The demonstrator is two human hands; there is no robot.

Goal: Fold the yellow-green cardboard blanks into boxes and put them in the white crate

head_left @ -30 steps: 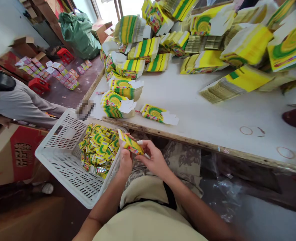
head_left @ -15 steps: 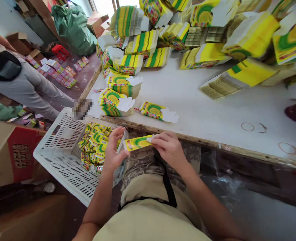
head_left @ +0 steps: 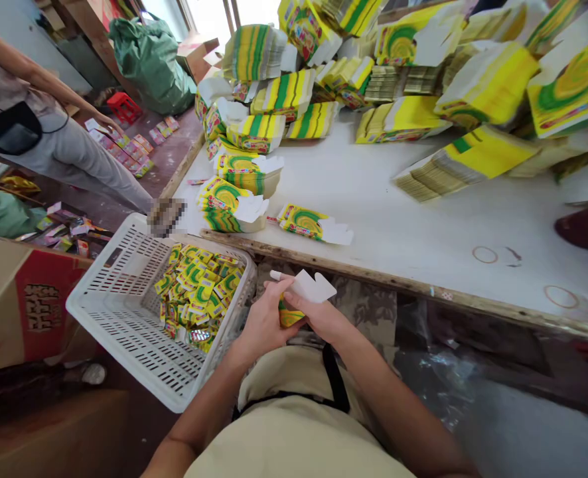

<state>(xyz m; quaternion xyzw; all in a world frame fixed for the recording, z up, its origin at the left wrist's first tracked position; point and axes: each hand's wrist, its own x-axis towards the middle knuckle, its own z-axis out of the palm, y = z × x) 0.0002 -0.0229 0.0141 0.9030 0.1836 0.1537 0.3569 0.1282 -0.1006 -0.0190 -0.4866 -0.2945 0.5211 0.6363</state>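
Note:
Both hands hold one small yellow-green carton blank (head_left: 306, 292) in front of my lap, its white flaps pointing up and right. My left hand (head_left: 264, 322) is closed round its lower yellow part, thumb up along the flap. My right hand (head_left: 326, 318) pinches it from the right side. A white plastic basket (head_left: 119, 318) just left of my hands holds several folded yellow-green boxes (head_left: 199, 292). On the white table (head_left: 398, 226) ahead lie small stacks of flat blanks (head_left: 229, 199) and one loose pile (head_left: 306, 222).
Large stacks of yellow-green blanks (head_left: 473, 99) crowd the table's far side. A person in grey trousers (head_left: 65, 153) stands at the left, reaching over small boxes on the floor. A red-printed cardboard box (head_left: 20, 299) sits at lower left, a green sack (head_left: 149, 60) behind.
The blank was held flat between both hands near the table edge; now it sits lower, turned upright with white flaps open. The person at left has straightened and shifted.

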